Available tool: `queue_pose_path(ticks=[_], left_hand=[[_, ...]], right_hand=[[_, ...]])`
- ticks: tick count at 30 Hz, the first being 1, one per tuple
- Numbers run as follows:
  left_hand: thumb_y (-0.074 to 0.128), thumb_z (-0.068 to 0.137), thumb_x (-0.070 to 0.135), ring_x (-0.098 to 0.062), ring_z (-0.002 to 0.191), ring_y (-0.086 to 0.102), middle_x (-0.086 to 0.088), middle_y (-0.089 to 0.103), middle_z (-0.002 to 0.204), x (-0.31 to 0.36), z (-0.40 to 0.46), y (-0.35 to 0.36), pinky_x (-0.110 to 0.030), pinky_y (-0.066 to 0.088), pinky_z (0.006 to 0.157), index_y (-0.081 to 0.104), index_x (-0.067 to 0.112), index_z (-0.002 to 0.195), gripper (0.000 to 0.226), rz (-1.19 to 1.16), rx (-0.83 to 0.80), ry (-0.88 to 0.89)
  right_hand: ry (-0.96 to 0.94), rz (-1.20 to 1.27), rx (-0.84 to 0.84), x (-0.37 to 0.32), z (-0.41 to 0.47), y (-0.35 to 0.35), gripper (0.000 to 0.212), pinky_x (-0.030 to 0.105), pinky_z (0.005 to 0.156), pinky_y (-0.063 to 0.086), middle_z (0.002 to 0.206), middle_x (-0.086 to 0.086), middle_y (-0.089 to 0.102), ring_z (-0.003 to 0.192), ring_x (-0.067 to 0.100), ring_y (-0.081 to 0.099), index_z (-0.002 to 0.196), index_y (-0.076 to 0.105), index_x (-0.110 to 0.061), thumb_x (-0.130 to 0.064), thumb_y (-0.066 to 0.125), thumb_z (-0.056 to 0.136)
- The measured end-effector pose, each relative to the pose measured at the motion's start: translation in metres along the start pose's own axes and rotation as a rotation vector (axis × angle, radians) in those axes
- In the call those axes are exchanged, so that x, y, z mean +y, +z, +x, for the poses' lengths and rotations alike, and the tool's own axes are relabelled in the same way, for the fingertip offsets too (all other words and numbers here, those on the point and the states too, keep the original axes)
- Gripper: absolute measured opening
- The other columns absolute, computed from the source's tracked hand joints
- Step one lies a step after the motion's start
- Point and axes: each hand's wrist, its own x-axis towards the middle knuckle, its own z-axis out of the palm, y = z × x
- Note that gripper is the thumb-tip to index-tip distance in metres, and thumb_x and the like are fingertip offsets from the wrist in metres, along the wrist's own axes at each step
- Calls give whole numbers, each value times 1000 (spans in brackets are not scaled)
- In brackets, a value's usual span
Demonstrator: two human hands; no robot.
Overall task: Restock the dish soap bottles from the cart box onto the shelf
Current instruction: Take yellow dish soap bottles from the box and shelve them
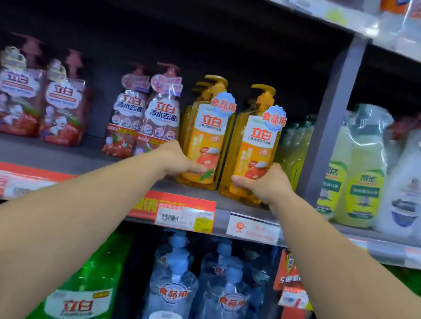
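Two orange pump bottles of dish soap stand upright side by side at the front of the grey shelf [76, 161]. My left hand [177, 160] grips the lower part of the left orange bottle [208, 132]. My right hand [267, 183] grips the base of the right orange bottle [255, 149]. More orange pump heads show behind the left bottle. The cart box is out of view.
Red-labelled bottles [145, 122] stand just left of the orange ones, more red ones [41, 101] further left. Yellow-green bottles [294, 148] sit right of them, before a grey upright post [334, 116]. Blue bottles [198, 290] and a green one [87, 292] fill the shelf below.
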Motion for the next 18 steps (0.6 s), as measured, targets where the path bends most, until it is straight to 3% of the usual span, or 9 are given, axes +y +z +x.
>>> queue_pose_path(ticks=[4,9,18], left_hand=[[82,21,73,-23,105,64,-5,67,120,-20,32,21,-42,50,99,59,17,123,118,9,-30,28],[80,73,52,-29,118,53,-11,55,128,-9,13,13,-45,44,102,46,9,131,80,69,-7,-73],[82,67,53,-30,124,52,-10,52,138,-19,21,4,-48,43,105,38,9,142,98,97,-37,-42]], right_hand=[[9,46,-75,4,3,-1,94,45,98,50,128,5,57,116,26,56,132,39,-15,-36,93,58],[12,23,-97,5,3,-1,90,47,99,50,131,6,56,119,28,55,135,39,-15,-37,90,63],[14,-34,-114,3,0,0,86,44,100,48,136,8,51,124,29,52,138,34,-12,-39,83,72]])
